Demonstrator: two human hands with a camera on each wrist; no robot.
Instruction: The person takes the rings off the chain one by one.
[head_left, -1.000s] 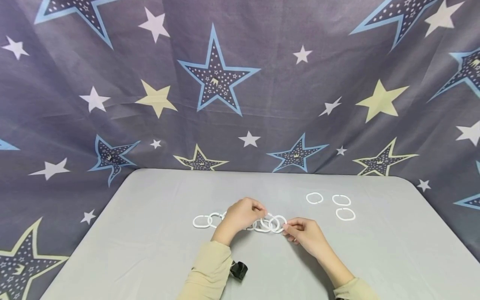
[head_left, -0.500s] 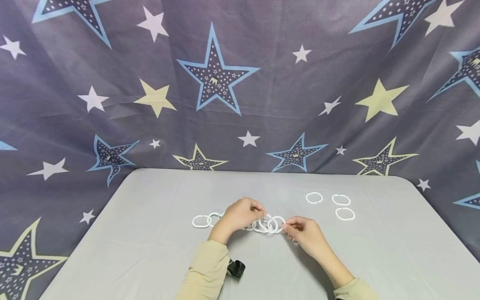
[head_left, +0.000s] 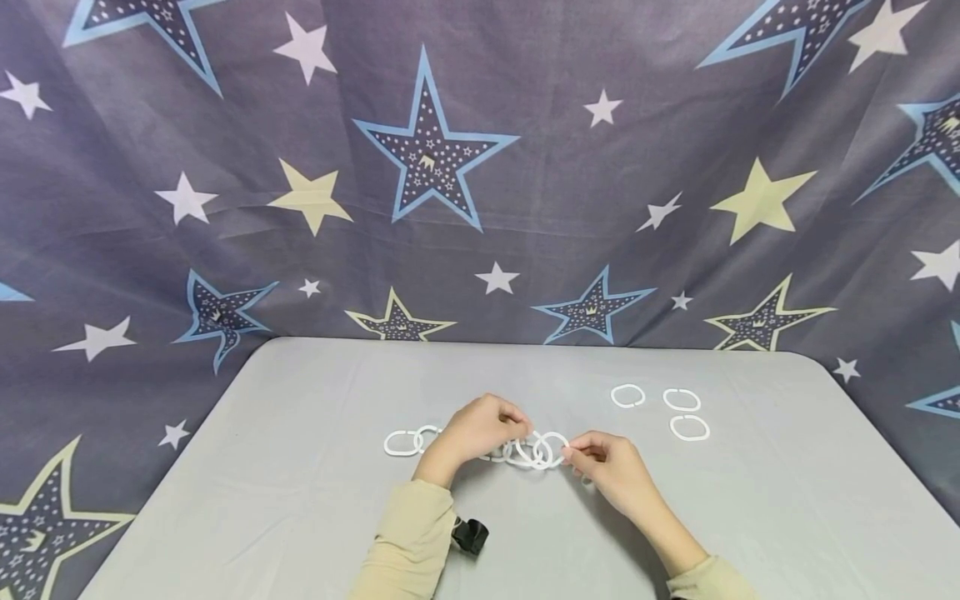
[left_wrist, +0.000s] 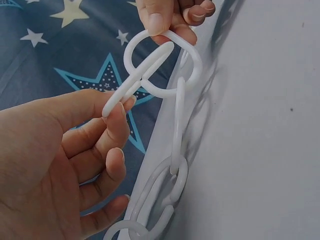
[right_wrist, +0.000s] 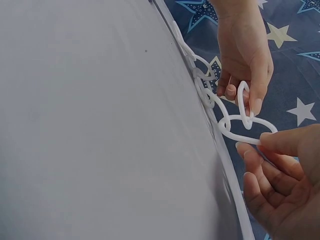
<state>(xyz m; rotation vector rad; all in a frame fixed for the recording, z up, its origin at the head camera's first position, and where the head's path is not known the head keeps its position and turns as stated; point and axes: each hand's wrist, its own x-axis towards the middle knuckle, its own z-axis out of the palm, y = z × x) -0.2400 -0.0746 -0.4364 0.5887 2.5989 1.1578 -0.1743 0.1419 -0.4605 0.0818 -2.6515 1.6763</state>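
In the left wrist view, my left hand [left_wrist: 85, 165] pinches a slim white plastic chain link [left_wrist: 135, 76] between thumb and forefinger. This link crosses the rim of a second white link [left_wrist: 195, 60], which the fingertips of my right hand [head_left: 611, 468] pinch by its edge. From that second link hangs a chain of several joined white links [left_wrist: 178, 125]. Its far end [head_left: 401, 454] lies on the table to the left, while my left hand hides the chain's middle in the head view. Whether the crossing link's gap is closed, I cannot tell.
Three loose white links lie at the table's back right: one alone [head_left: 612, 397], one farther right [head_left: 682, 390] and one just in front of that [head_left: 690, 440]. The grey table [head_left: 300, 500] ends at a star-print curtain [head_left: 525, 208]. A black strap piece [head_left: 470, 536] sits at the left cuff.
Both hands have drifted very slightly left with the links they pinch. The overlapping links have shifted a little against each other. The loose links lie where they were.
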